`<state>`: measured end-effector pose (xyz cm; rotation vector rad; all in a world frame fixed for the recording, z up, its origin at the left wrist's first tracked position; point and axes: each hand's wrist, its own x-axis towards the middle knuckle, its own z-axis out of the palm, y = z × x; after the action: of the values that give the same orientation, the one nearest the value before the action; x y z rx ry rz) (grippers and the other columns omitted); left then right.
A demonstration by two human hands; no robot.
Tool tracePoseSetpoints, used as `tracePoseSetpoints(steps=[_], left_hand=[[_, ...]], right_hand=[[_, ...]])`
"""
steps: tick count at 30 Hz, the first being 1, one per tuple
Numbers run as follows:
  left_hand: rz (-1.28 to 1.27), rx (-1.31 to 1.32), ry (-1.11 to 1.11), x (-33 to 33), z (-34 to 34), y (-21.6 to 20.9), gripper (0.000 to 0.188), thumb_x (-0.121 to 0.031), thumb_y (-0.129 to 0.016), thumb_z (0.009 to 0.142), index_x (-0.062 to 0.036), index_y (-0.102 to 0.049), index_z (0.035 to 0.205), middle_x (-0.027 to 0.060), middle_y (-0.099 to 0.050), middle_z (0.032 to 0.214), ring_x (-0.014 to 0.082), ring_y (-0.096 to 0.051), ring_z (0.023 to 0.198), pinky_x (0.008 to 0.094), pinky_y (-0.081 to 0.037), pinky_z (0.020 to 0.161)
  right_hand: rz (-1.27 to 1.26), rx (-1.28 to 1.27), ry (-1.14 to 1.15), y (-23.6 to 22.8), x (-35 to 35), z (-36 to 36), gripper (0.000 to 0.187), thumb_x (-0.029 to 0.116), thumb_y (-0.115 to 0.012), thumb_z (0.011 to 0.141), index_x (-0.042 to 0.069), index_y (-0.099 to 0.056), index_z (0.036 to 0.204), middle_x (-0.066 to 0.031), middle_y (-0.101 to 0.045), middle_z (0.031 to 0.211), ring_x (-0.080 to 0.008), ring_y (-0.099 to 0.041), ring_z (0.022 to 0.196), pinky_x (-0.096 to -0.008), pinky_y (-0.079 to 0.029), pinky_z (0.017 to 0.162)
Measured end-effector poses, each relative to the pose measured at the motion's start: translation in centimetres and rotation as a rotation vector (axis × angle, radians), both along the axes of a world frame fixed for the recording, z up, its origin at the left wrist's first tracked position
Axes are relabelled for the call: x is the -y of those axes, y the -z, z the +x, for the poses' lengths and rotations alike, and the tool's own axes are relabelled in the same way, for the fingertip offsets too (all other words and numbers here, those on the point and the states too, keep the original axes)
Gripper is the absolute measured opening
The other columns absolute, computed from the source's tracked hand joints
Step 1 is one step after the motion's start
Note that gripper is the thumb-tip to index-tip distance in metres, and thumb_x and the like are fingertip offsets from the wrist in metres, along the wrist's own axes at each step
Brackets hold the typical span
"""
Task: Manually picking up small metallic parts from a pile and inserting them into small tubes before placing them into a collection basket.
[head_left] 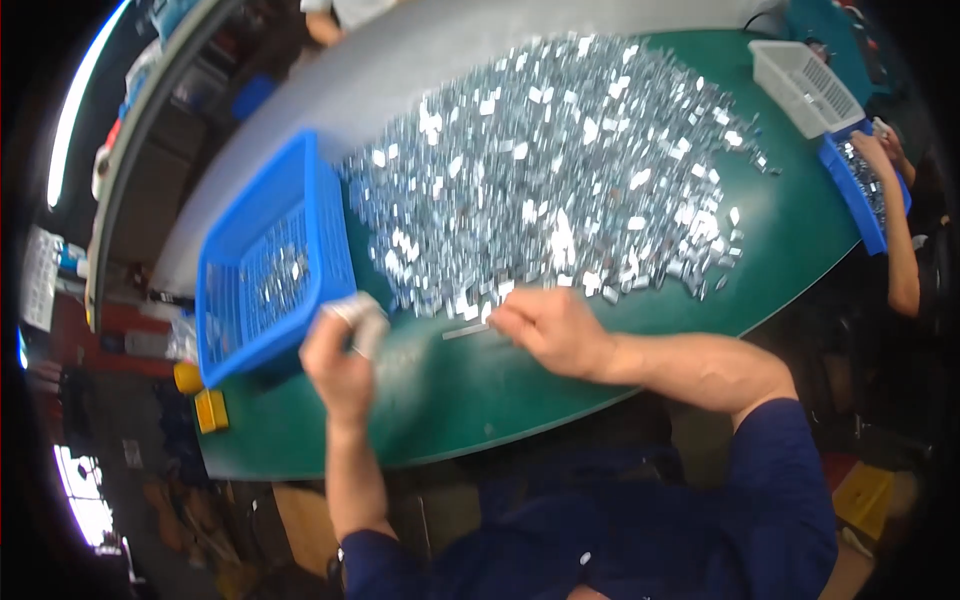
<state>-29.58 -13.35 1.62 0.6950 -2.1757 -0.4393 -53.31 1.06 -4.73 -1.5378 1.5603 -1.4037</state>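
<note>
A wide heap of small shiny metal pieces [540,170] covers much of the green table [440,420]. My right hand [560,332] is closed at the heap's near edge, its fingers pinched around a thin, light-coloured rod [465,331] that points left. Beside the near right corner of a blue plastic basket [333,240], my left hand [340,365] is curled closed. Something whitish [366,322] shows at its fingers, too blurred to name. Inside the basket lies a small pile of similar metal pieces [282,280].
Two small yellow containers [212,410] sit by the table's left edge. At the far right, another person's hand [872,152] reaches into a blue tray [845,190] of metal pieces, next to a white basket [805,88]. Another person's arm [322,25] shows at the top.
</note>
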Motion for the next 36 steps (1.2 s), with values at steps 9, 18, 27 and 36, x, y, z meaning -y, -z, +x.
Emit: tracePoseSetpoints(steps=[9, 18, 27, 36], left_hand=[[-0.258, 0.198, -0.206, 1.5, 0.5, -2.4, 0.028, -0.002, -0.079, 0.088, -0.0007, -0.072, 0.115, 0.0141, -0.074, 0.112, 0.029, -0.07, 0.106, 0.0387, -0.055, 0.093], [0.028, 0.423, -0.202, 1.5, 0.6, 6.2, 0.028, -0.004, -0.076, 0.088, -0.0057, -0.071, 0.115, 0.0121, -0.069, 0.105, 0.0303, -0.068, 0.093, 0.0373, -0.054, 0.083], [1.121, -0.408, 0.058, -1.5, -0.1, 5.4, 0.028, -0.001, -0.066, 0.097, 0.0009, -0.069, 0.125, 0.0056, -0.07, 0.112, 0.0142, -0.068, 0.093, 0.027, -0.054, 0.085], [1.322, -0.637, 0.316, -3.7, -2.3, 6.2, 0.026, -0.007, -0.069, 0.097, -0.0055, -0.059, 0.121, 0.0121, -0.07, 0.111, 0.0189, -0.07, 0.094, 0.0292, -0.058, 0.081]], right_hand=[[-0.116, -0.003, -0.129, 0.8, 0.3, 0.5, 0.033, 0.022, -0.068, 0.101, 0.001, -0.06, 0.077, -0.0143, -0.056, 0.066, -0.0292, -0.051, 0.056, -0.0404, -0.041, 0.055], [-0.114, -0.019, -0.129, 0.7, -0.2, 0.9, 0.034, 0.021, -0.071, 0.099, 0.001, -0.058, 0.075, -0.0129, -0.056, 0.065, -0.0281, -0.051, 0.055, -0.0397, -0.041, 0.053], [-0.101, 0.049, -0.082, 0.1, -0.1, 0.6, 0.017, 0.017, -0.072, 0.098, 0.001, -0.069, 0.092, -0.0088, -0.062, 0.071, -0.0168, -0.056, 0.06, -0.0337, -0.045, 0.056], [-0.065, 0.101, 0.007, 0.2, 0.2, 0.2, 0.015, 0.013, -0.072, 0.099, -0.001, -0.068, 0.099, -0.0062, -0.066, 0.08, -0.0097, -0.06, 0.067, -0.0262, -0.049, 0.062]])
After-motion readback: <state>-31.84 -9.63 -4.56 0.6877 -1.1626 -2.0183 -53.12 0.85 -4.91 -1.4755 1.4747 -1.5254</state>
